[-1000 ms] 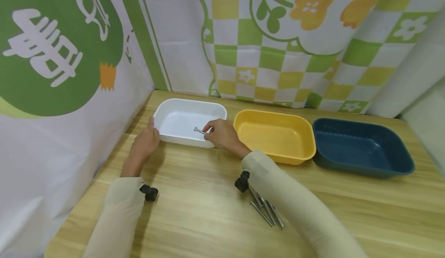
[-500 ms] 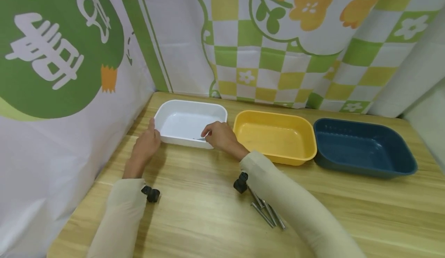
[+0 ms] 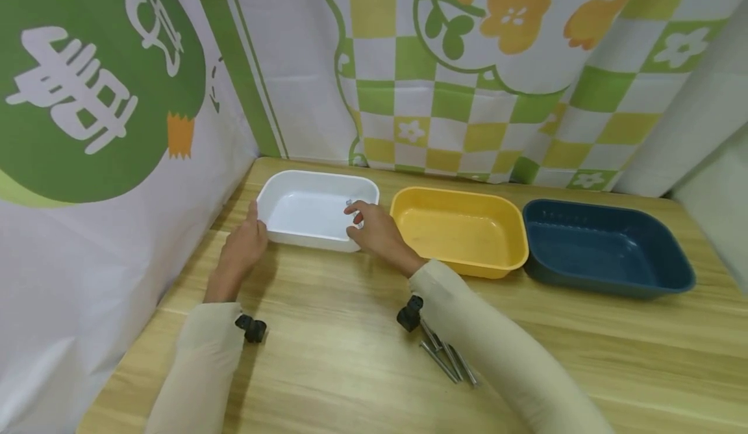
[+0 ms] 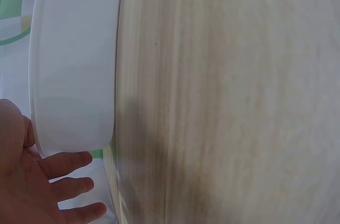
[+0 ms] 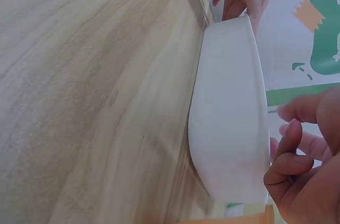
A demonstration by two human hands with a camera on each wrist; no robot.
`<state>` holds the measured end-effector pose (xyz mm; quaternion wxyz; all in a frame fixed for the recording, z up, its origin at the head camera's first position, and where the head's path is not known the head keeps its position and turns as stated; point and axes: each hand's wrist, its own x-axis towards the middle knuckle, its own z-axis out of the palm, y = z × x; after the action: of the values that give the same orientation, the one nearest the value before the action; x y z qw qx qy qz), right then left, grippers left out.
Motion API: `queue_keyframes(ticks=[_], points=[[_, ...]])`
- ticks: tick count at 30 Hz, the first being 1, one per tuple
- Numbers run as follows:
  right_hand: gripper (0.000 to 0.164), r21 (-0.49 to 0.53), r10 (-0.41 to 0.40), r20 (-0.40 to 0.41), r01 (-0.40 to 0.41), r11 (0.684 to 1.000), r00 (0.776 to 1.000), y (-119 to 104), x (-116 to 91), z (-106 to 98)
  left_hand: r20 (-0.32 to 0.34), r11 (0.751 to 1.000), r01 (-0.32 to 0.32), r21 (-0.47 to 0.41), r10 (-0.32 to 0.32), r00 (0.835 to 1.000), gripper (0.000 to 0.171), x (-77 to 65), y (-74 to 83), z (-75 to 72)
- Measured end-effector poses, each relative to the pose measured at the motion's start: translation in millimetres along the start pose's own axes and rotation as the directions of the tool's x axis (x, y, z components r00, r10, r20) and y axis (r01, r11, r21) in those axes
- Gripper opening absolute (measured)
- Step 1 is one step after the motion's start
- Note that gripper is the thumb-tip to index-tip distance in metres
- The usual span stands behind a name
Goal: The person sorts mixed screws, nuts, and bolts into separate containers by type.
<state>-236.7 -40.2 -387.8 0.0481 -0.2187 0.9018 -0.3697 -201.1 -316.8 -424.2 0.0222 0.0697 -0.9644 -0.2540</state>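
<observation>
The left hand (image 3: 241, 247) holds the left end of a white plastic tray (image 3: 310, 239) at its rim. In the left wrist view, several of its fingers (image 4: 71, 187) stretch out loosely by the tray's end. The right hand (image 3: 380, 234) hovers over the tray's front right corner, thumb and fingers parted with nothing between them. Behind its fingers, a small part of a metal bolt (image 3: 349, 202) shows inside the tray; most of it is hidden. The right wrist view shows the right hand (image 5: 305, 155) beside the tray's rim.
A yellow tray (image 3: 461, 266) stands right of the white one, then a dark blue tray (image 3: 608, 288). Several metal bolts (image 3: 438, 362) lie on the wooden table (image 3: 327, 369), partly under the right forearm. Printed cloth (image 3: 380, 102) hangs behind and at the left.
The right hand lowered the bolt into the white tray and let go of it; its fingers have parted. The left hand has stayed at the tray's left end.
</observation>
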Motion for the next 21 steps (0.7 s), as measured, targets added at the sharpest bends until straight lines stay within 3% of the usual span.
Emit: queue_keyframes(ticks=[8,17,21], points=[[0.039,0.077,0.035,-0.069,-0.029,0.997,0.997,6,-14,-10,0.007,1.000,-0.002,0.009,0.002,1.000,0.061,-1.2,1.7,0.6],[0.037,0.156,0.003,-0.136,0.018,0.988,0.991,21,-38,-27,0.039,1.000,-0.007,0.003,0.007,0.999,0.061,2.8,1.1,-0.6],[0.036,0.165,0.024,-0.138,-0.001,0.986,0.990,28,-51,-37,0.050,1.000,0.002,0.005,-0.002,0.999,0.061,2.3,1.0,-1.5]])
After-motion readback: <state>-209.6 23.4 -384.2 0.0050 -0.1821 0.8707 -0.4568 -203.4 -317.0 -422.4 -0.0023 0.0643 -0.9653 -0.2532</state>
